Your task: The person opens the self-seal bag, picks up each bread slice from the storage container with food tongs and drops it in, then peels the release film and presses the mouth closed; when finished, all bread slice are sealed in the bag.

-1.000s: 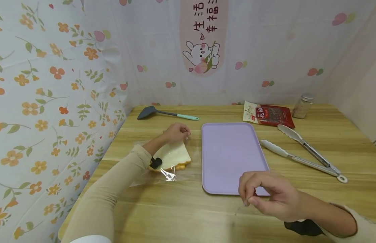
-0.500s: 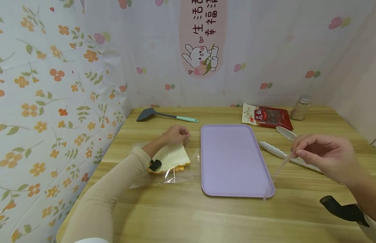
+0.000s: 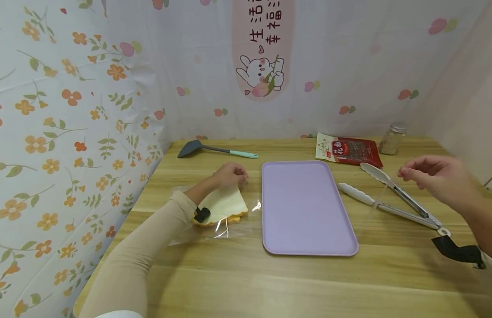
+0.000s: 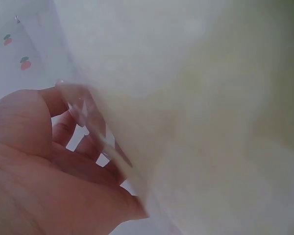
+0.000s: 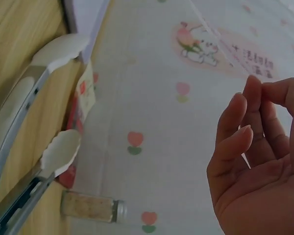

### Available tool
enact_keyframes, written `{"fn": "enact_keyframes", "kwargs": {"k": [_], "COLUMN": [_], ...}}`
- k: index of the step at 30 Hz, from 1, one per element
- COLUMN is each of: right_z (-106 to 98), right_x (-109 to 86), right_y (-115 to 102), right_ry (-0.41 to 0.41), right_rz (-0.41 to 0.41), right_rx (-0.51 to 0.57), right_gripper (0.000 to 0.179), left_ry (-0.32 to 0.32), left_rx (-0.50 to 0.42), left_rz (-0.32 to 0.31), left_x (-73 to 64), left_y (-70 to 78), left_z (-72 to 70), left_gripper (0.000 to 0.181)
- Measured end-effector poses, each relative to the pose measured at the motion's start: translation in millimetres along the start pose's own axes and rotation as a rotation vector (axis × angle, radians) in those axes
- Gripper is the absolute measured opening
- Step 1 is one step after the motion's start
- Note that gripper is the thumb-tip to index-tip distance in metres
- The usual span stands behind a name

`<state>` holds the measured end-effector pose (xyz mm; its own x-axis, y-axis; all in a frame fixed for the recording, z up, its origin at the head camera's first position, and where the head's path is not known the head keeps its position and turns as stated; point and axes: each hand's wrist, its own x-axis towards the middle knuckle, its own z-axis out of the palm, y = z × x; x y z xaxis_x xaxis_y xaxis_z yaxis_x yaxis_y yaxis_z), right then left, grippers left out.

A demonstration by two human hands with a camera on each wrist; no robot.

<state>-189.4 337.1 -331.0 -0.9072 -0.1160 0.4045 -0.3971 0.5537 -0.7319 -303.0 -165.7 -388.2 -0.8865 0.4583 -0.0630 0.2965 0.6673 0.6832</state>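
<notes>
On the left of the table, slices of bread [image 3: 226, 204] lie in a clear plastic bag [image 3: 246, 227]. My left hand [image 3: 230, 174] reaches over the bread and holds the bag at its far edge. In the left wrist view its fingers [image 4: 90, 147] curl at the clear film, with the pale bread blurred close to the camera. My right hand [image 3: 436, 179] is raised above the right side of the table, beside the tongs. Between thumb and forefinger it pinches a thin clear plastic strip [image 5: 219, 40], which hangs down toward the tray in the head view.
A lilac tray [image 3: 307, 207] lies mid-table. To its right are open metal tongs [image 3: 412, 201] with pale tips. Behind stand a red spice packet [image 3: 353, 150] and a small glass jar [image 3: 393, 140]. A dark turner [image 3: 214, 148] with a mint handle lies at the back left.
My right hand has moved right and upward from over the tray's near corner, carrying the clear strip away. The left hand has stayed at the bag.
</notes>
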Motion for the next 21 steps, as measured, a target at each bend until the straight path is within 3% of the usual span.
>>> {"fn": "enact_keyframes", "kwargs": {"k": [8, 11, 16, 21], "right_z": [5.1, 10.6, 19.6, 25.1], "right_x": [14.7, 19.0, 24.9, 27.5], "right_y": [24.5, 28.4, 28.4, 17.3], "right_ry": [-0.094, -0.096, -0.091, -0.002], "right_rz": [0.151, 0.167, 0.112, 0.034], "right_rx": [-0.091, -0.124, -0.175, -0.319], "right_gripper": [0.015, 0.021, 0.021, 0.028], "left_ry": [-0.008, -0.022, -0.029, -0.015], "left_rx": [-0.022, -0.028, -0.019, -0.027], "left_rz": [-0.008, -0.014, -0.023, -0.037], "left_x": [0.8, 1.0, 1.0, 0.4], "left_y": [-3.0, -5.0, -5.1, -3.9], "left_z": [-1.2, -0.4, -1.2, -2.8], "left_gripper": [0.017, 0.017, 0.018, 0.018]}}
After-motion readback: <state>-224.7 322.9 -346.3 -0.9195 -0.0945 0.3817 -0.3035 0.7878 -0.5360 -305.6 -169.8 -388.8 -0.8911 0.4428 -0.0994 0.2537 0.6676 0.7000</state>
